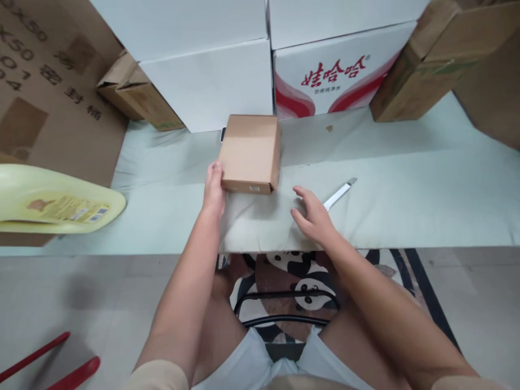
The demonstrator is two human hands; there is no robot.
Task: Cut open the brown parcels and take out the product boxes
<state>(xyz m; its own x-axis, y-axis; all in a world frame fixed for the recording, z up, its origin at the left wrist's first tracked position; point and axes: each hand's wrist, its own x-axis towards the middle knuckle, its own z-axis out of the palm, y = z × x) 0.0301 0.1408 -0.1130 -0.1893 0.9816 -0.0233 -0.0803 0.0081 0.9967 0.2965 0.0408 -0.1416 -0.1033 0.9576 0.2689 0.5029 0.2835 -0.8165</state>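
Our left hand (214, 189) grips the near left edge of the small brown carton (249, 151) over the bench (410, 200); right of the carton, our right hand (312, 214) hangs spread, grasping nothing, by the utility knife (340, 194).

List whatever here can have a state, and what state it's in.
Small cardboard box: top closed
Left hand: against box's left side, grip unclear
Right hand: open, apart from the box
Utility knife: lying flat, partly hidden by right hand
Yellow bottle: cap out of view, can't tell
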